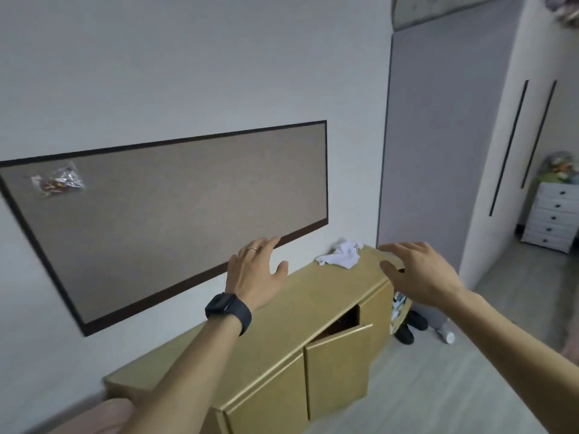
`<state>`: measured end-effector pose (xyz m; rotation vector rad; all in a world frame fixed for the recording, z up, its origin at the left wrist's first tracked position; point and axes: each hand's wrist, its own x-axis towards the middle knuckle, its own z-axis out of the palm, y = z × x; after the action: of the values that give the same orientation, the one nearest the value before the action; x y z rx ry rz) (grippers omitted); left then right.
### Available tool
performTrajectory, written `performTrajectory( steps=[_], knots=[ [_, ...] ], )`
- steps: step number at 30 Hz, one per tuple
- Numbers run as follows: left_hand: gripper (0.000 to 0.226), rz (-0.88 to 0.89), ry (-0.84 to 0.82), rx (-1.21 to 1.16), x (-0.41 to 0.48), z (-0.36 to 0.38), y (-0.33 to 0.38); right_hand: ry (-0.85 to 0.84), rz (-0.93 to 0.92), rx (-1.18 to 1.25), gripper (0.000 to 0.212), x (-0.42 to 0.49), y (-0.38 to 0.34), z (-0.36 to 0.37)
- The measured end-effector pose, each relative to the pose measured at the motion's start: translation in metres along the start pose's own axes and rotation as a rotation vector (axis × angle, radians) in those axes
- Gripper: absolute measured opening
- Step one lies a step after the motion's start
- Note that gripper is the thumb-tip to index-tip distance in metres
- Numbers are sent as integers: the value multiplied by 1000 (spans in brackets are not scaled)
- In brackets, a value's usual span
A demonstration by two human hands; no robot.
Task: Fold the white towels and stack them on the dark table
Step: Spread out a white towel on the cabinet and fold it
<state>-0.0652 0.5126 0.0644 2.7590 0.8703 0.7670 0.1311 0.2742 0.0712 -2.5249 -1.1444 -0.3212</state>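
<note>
I had both arms stretched out ahead of me, and neither hand held anything. My left hand (255,270) was spread wide, palm down, fingers fanned, with a ring on 1 finger and a dark watch (228,311) on the wrist. My right hand (416,274) was open as well, fingers loosely curved forward and the thumb set apart, though its fingertips were smeared by motion blur.

The only white towel (340,254) I could see lay in a crumpled heap on top of the tan cabinet (282,327), at its far end, close against the wall and near the grey wardrobe (432,151). It sat beyond both hands, appearing in the gap between them, and neither hand touched it. Bunched as it was, I could make out no clean long axis; the heap only spread a little wider along the cabinet's length than across it, with 1 corner trailing toward me on the left.

In my view the right hand stood nearer the towel than the left, which hung over the middle of the cabinet top in front of the pinboard (175,208). I judged the right would reach it sooner, going forward and a little leftward. 1 cabinet door (336,368) stood ajar below. No dark table was in sight.
</note>
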Motion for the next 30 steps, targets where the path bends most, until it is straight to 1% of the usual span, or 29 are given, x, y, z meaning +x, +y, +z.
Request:
performTrajectory(
  steps=[4, 8, 13, 19, 22, 24, 27, 30],
  knots=[
    [54, -25, -22, -29, 75, 79, 0, -54, 11, 15, 42, 80, 48, 45],
    [54, -99, -99, -49, 143, 153, 4, -113, 15, 10, 42, 157, 97, 86],
    [54, -118, -212, -20, 215, 237, 12, -206, 55, -14, 42, 242, 150, 142],
    [53, -119, -310, -10, 303, 349, 15, -292, 104, 30, 44, 335, 203, 225],
    [54, -104, -368, -8, 345, 408, 12, -356, 114, 35, 44, 377, 228, 270],
    [56, -140, -416, -19, 373, 450, 8, -392, 108, 31, 44, 406, 247, 299],
    [55, -147, -476, -10, 406, 505, 3, -419, 98, 25, 44, 448, 273, 336],
    [54, -173, -524, -11, 428, 557, -2, -464, 82, 14, 44, 485, 297, 376]
  ],
)
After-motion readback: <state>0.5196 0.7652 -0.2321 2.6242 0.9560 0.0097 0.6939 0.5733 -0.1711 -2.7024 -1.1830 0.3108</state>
